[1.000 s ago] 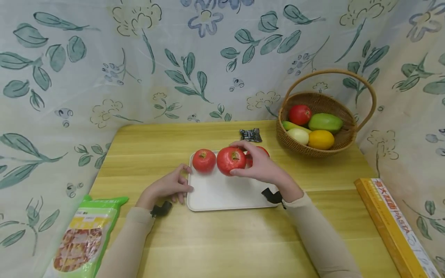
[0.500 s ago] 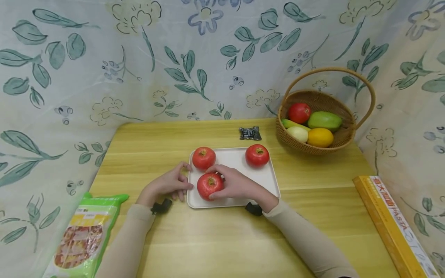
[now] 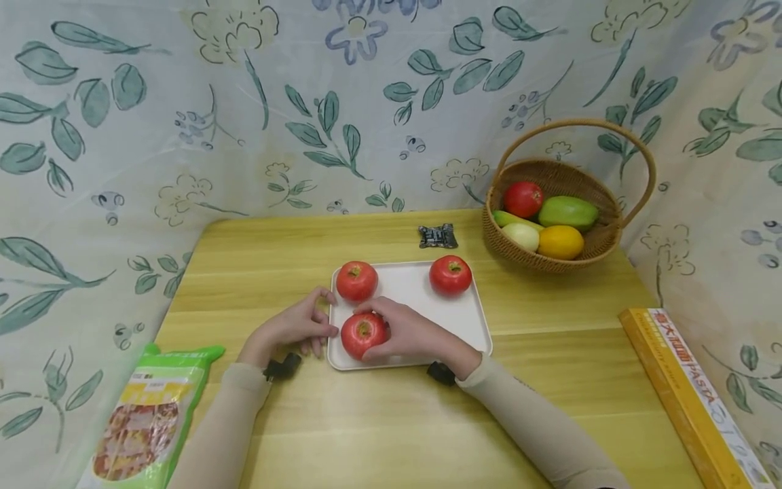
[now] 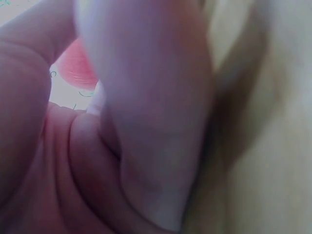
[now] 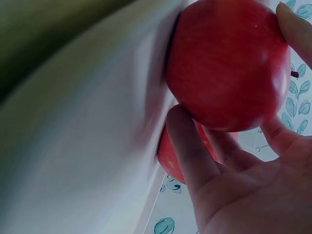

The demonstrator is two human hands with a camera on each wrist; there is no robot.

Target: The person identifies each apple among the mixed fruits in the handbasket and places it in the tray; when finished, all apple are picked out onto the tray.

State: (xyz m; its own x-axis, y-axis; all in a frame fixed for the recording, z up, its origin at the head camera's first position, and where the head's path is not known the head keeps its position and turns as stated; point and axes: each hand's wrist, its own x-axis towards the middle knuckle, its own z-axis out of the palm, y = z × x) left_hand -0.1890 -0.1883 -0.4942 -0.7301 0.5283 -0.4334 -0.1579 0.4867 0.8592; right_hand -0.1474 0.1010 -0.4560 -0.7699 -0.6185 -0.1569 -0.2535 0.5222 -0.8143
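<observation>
In the head view, a white tray [image 3: 421, 318] lies on the table. My right hand [image 3: 411, 334] grips a red apple [image 3: 364, 335] at the tray's near left corner; in the right wrist view the apple [image 5: 226, 63] sits between thumb and fingers, its underside against the tray. A second apple [image 3: 357, 281] rests at the far left corner, a third apple [image 3: 450, 275] at the far right. My left hand [image 3: 293, 323] is at the tray's left rim, thumb and index finger apart and touching it, other fingers loosely bent. The left wrist view shows mostly blurred fingers [image 4: 151, 97].
At the back right stands a wicker basket [image 3: 552, 263] of fruit. A small black wrapped packet [image 3: 438, 236] lies behind the tray. A green food bag [image 3: 146, 418] is at the left, an orange pasta box [image 3: 690, 401] at the right edge. Patterned cloth hangs behind.
My right hand has brought the held apple from the tray's far side down to its near left corner, uncovering the far right apple. The left hand has stayed at the rim.
</observation>
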